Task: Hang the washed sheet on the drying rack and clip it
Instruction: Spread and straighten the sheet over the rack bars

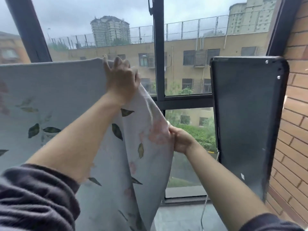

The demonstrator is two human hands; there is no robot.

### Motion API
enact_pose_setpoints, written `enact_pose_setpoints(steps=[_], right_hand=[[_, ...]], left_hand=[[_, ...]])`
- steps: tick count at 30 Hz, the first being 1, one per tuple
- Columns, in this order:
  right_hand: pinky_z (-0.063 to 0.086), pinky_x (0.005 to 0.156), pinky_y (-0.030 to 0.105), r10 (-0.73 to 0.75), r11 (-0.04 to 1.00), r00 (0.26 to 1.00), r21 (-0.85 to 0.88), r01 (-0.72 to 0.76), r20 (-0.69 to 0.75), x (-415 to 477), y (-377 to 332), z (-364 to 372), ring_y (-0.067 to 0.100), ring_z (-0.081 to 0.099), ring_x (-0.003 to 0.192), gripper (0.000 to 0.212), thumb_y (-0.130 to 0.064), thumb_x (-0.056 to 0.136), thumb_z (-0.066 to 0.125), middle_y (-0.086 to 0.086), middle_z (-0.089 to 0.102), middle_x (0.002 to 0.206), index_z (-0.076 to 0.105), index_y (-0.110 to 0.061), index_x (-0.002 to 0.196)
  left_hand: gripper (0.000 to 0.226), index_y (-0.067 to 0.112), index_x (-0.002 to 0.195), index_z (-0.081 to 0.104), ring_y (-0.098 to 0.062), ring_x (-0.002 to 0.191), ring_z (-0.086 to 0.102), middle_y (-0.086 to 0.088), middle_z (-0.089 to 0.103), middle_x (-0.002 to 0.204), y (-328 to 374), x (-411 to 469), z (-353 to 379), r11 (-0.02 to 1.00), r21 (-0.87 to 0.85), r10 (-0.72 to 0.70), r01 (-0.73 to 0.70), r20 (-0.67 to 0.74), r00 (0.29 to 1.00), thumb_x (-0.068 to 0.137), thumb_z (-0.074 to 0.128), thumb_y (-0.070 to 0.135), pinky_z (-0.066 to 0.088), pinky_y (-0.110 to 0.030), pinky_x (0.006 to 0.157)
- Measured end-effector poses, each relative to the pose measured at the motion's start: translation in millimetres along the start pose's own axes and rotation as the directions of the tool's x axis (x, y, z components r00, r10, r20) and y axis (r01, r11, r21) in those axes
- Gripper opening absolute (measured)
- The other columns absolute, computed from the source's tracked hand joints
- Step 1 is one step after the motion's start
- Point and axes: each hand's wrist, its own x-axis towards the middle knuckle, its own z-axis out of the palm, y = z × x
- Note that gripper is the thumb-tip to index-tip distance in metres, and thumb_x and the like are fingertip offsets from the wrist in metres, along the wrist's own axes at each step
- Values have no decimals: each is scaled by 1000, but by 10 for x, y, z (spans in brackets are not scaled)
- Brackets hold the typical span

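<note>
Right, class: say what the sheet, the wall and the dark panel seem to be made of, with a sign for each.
Sheet: soft matte cloth, likely cotton; it drapes and folds. Wall: rough brick; mortar lines show. Panel: smooth, faintly glossy, screwed at a corner; metal or plastic, unclear.

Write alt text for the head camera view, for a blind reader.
A person's left hand grips the top edge of a pale grey, leaf-printed cloth sheet, while the right hand pinches its hanging side edge. Behind are a dark-framed window and a brick wall.
</note>
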Motion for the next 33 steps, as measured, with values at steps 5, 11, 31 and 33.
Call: enact_pose_setpoints(steps=[5,11,31,33], right_hand=[[57,72,31,-392,904,918,163,396,-55,-425,-749,-57,17,70,78,31,-22,96,43,6,73,86,74,-16,95],[51,83,39,-131,984,989,-128,121,-71,-580,-1158,145,28,67,94,69,-62,88,45,17,70,104,65,-1,115],[52,74,38,-590,796,765,-342,499,-258,-984,-2467,399,22,62,78,21,-24,97,50,7,63,79,60,-6,93],[52,85,42,-627,764,738,-384,519,-250,-1014,-2564,408,26,63,90,26,-24,97,51,10,64,88,60,-1,106]], left_hand=[[28,16,87,68,-29,96,52,-2,68,95,-88,52,-64,977,-150,149,-149,-14,989,96,48,34,23,-44,93],[23,13,79,59,-22,77,54,2,61,84,97,111,-103,879,-463,57,-118,-143,988,97,48,23,24,-35,82],[46,20,87,55,-19,65,55,1,62,75,-235,353,-265,976,-215,63,-37,116,991,98,24,52,41,-42,86],[39,19,84,53,-19,63,50,3,57,72,-278,370,-307,965,-262,39,-13,94,995,97,34,50,41,-40,83]])
